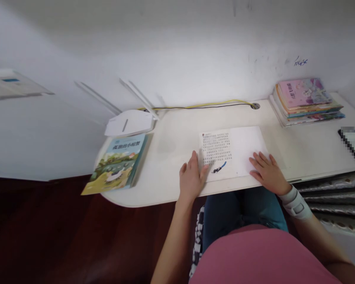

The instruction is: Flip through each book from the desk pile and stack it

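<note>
Fingers (263, 159) of both hands lie open and flat, gripping nothing: left hand (191, 175) at the left edge of the sheet (242, 144), right hand (268, 171) on its near right corner, pinning it. The bench (171, 157) has open room left of the sheet; further left a picture book (118, 163) overhangs the rim; a book stack (306, 100) sits behind, right. A pen (219, 168) rests on the sheet, whose near edge meets the rim: slide gently.
</note>
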`<state>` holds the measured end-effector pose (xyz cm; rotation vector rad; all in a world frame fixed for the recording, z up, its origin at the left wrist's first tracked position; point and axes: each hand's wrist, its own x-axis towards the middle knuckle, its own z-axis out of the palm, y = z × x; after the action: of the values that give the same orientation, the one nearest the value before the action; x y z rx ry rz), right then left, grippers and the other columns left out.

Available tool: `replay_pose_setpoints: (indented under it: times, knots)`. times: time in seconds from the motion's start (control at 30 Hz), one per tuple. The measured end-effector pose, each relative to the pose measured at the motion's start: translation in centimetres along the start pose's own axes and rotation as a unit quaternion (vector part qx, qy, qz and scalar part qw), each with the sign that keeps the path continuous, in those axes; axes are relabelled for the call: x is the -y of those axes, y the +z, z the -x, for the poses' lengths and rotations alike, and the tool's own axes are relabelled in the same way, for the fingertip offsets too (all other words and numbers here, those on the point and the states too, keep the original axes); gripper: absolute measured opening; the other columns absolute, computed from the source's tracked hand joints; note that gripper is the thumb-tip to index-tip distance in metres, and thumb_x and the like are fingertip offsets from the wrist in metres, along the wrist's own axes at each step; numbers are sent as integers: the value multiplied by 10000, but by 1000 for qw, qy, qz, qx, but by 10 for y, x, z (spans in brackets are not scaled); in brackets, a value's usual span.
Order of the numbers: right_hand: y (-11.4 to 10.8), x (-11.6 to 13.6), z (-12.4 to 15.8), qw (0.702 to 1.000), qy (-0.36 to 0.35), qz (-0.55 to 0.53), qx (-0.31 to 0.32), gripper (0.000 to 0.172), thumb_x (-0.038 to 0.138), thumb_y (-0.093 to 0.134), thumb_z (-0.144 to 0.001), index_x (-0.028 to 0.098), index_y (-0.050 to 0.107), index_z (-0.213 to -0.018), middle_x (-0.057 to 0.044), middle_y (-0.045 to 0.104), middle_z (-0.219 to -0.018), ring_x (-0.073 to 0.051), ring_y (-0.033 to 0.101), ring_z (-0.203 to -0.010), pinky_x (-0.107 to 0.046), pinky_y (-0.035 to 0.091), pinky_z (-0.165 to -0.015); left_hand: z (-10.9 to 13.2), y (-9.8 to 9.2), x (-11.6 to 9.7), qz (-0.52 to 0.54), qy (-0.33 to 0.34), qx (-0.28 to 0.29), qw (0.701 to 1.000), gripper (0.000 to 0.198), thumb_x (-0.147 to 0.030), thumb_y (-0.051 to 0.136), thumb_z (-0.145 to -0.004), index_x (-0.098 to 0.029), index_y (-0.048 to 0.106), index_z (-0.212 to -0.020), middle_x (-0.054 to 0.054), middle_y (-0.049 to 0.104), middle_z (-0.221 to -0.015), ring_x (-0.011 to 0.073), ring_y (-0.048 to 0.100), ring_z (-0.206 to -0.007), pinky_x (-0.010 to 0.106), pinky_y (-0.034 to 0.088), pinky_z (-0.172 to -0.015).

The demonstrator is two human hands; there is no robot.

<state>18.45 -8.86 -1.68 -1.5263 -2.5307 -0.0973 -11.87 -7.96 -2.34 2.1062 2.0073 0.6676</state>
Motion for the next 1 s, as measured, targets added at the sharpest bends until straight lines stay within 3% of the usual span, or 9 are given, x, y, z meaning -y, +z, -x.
replay_pose_setpoints:
  times: [0.13,0.23,0.3,0.43,0.67,0.87,1.0]
  knots:
    - [0,0,0,1000,5,-9,6,476,382,345,-973,186,456,-1393,-120,398,-1493,-287,348,-1382,-529,283,-1080,2,-5,-6,12,9,-38,999,572,-463,342,-946,-124,398,-1404,215,431,-1448,309,375,-1371,556,279,-1109]
    - [-1,1,0,1000,6,-12,8,472,380,348,-973,191,454,-1393,-109,391,-1500,-282,334,-1390,-529,276,-1088,0,-7,-20,49,20,-79,995,502,-417,376,-945,-151,462,-1362,178,349,-1510,283,322,-1404,501,302,-1129]
    - [-2,0,0,1000,7,-13,8,473,385,345,-974,186,457,-1389,-103,387,-1503,-281,328,-1393,-529,272,-1093,-4,-4,-30,82,16,-53,995,508,-403,396,-939,-154,443,-1380,161,318,-1530,273,306,-1412,467,337,-1123]
    - [-2,0,0,1000,9,-19,2,472,386,364,-969,185,465,-1384,-109,397,-1497,-275,344,-1385,-528,279,-1096,-10,7,-36,97,-30,8,995,609,-436,455,-907,-91,400,-1407,210,299,-1526,321,260,-1424,510,328,-1121]
    - [-5,22,-5,999,4,-33,-23,410,265,420,-952,126,539,-1319,-146,495,-1420,-244,398,-1353,-452,278,-1130,-1,6,-18,92,-63,-27,993,611,-477,450,-902,-110,432,-1389,210,416,-1459,313,374,-1372,499,343,-1113]
    - [-4,45,-8,997,-28,-64,-20,476,455,498,-915,279,513,-1357,-130,399,-1492,-307,308,-1400,-482,294,-1110,-1,9,-21,54,-41,-26,997,652,-498,435,-906,-100,380,-1419,227,440,-1436,335,406,-1347,525,383,-1073]
    - [-2,42,-7,998,-1,-64,-30,422,422,472,-934,296,544,-1330,-123,432,-1470,-300,334,-1389,-467,314,-1100,-1,9,-22,47,-53,-29,997,661,-505,432,-906,-94,375,-1420,234,467,-1411,359,475,-1285,537,429,-1020]
